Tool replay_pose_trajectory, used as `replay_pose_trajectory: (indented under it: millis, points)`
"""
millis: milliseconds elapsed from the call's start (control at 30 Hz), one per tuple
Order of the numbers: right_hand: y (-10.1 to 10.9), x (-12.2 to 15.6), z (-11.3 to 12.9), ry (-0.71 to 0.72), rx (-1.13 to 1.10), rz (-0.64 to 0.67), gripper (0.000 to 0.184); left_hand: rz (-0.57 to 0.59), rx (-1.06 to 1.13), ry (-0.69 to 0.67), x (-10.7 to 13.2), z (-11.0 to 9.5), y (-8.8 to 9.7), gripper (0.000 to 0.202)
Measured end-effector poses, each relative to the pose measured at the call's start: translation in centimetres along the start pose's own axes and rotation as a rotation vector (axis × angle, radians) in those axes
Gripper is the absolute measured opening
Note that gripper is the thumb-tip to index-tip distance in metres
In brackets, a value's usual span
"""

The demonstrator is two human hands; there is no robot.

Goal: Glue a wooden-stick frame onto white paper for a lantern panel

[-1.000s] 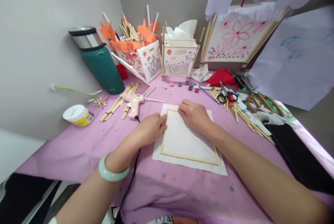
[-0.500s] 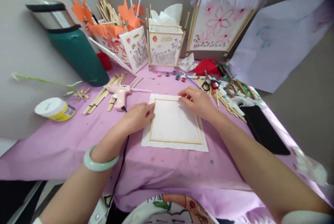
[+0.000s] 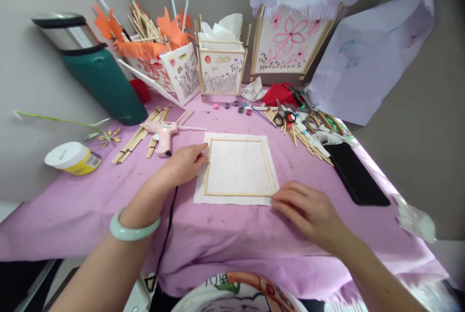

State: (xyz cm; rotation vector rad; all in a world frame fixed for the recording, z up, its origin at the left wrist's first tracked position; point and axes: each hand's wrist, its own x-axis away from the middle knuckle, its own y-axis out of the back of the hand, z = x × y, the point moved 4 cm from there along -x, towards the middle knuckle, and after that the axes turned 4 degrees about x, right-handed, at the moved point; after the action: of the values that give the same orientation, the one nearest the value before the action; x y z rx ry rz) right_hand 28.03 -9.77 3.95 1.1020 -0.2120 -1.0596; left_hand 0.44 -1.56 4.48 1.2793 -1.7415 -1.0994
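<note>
A sheet of white paper (image 3: 199,191) lies flat on the table with a square frame of thin wooden sticks (image 3: 238,195) on top of it. My left hand (image 3: 183,164) rests beside the frame's left side, its index finger and thumb stretched out and apart, tips at the paper and the stick. At the near right corner my right hand (image 3: 308,208) pinches the end of the frame with thumb and fingers. A pink glue gun (image 3: 165,136) lies on its side beyond my left hand.
Stick bundles (image 3: 140,137), a white tub (image 3: 72,158) and a green bottle (image 3: 103,82) stand left. Decorated lanterns (image 3: 222,72) line the back. Scissors (image 3: 285,114), loose sticks (image 3: 308,145) and a black phone (image 3: 358,174) lie right. A black cord (image 3: 167,239) hangs over the front edge.
My right hand has moved from the frame's far side to its near right corner. My left hand stays at the left side. The view has shifted slightly.
</note>
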Motion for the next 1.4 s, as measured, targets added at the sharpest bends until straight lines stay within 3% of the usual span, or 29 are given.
replay_pose_trajectory:
  millis: [133,333,600,767,1000,1267,1400]
  points:
    - [-0.9,1.6,0.6,0.052,0.109,-0.013,0.017,-0.057,0.14,0.023,1.8,-0.1,0.8,0.046]
    - [-0.9,1.1,2.1,0.099,0.166,0.001,0.018,-0.199,0.247,-0.013,6.2,-0.7,0.9,0.021]
    - [-2.0,0.5,2.8,0.174,0.198,0.015,0.016,-0.235,0.177,-0.239,10.3,-1.3,-1.0,0.012]
    - [-2.0,-2.1,4.3,0.156,0.109,0.019,0.017,-0.314,0.137,-0.357,11.1,-1.6,-1.4,0.015]
    - [-6.0,-7.8,6.2,0.085,0.032,0.149,0.011,-0.341,0.096,-0.368,11.5,-2.0,-2.1,0.016]
    - [-7.0,-9.3,5.2,-0.029,-0.078,0.158,0.012,-0.362,0.08,-0.37,11.6,-1.7,-2.2,0.017]
    - [-7.0,-11.7,4.8,-0.125,0.078,0.267,0.02,-0.365,0.076,-0.364,11.6,-1.8,-2.2,0.017]
